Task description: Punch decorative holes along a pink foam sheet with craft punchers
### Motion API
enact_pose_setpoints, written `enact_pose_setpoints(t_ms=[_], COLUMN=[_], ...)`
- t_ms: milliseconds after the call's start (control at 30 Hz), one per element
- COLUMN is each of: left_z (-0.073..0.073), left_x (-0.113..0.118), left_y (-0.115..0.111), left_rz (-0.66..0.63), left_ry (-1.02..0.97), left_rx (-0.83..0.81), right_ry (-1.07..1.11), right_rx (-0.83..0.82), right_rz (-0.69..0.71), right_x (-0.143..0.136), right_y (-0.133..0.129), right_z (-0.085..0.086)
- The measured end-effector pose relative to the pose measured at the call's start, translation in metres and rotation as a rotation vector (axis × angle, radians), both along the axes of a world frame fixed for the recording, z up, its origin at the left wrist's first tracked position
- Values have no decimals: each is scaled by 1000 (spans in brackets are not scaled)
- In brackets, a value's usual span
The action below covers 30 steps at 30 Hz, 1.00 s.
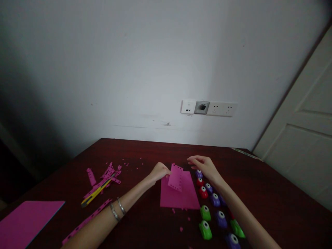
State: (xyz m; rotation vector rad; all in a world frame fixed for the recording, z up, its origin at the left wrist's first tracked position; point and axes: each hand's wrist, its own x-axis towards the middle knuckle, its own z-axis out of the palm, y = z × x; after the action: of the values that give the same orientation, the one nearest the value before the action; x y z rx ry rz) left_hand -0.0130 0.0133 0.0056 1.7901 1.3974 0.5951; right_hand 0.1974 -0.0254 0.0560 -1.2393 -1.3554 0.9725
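My left hand [158, 172] is closed on the left edge of a small pink paper piece [175, 178] with punched holes along its edges. That piece is tilted up above a larger pink sheet [189, 193] lying on the table. To the right, my right hand [203, 165] hovers over the far end of a group of craft punches, its fingers bent; whether anything is between the fingertips cannot be made out. Below it are a purple craft punch [199, 174], a red craft punch [203, 192] and a green craft punch [205, 213], among several others.
Punched pink strips [110, 173] and a yellow utility knife [98, 190] lie on the left. One long strip [85, 221] is partly under my left forearm. A pink stack [31, 221] sits front left. Small scraps dot the dark table [145, 152]. Wall sockets [220, 109] are behind.
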Motion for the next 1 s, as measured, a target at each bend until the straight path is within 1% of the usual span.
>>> enact_pose_setpoints(t_ms=[67, 133, 267, 433, 600, 700, 767, 833, 867, 933, 1000], left_z=[-6, -8, -2, 6, 9, 12, 15, 18, 19, 18, 15], left_x=[2, 3, 2, 4, 4, 3, 5, 9, 12, 18, 25], left_y=[-1, -4, -11, -21, -26, -27, -32, -43, -51, -70, -89], left_rz=[-3, -7, -33, -72, -106, -124, -153, -256, -343, -564, -731], left_ry=[56, 134, 271, 361, 395, 389, 380, 351, 327, 303, 345], left_rx=[16, 34, 81, 137, 169, 212, 275, 351, 387, 466, 556], right_ry=[-6, -13, -35, -65, -141, -253, -363, -489, -566, -708, -837], right_rx=[3, 7, 16, 36, 70, 112, 131, 124, 128, 119, 87], right_rz=[9, 16, 36, 67, 77, 46, 18, -65, -115, -195, -251], right_x=[-1, -2, -2, 0, 1, 12, 27, 46, 55, 73, 84], right_y=[-1, -2, -5, -15, -33, -51, -69, -91, -103, -128, -150], right_z=[1, 3, 6, 16, 34, 37, 32, 19, 10, -13, -40])
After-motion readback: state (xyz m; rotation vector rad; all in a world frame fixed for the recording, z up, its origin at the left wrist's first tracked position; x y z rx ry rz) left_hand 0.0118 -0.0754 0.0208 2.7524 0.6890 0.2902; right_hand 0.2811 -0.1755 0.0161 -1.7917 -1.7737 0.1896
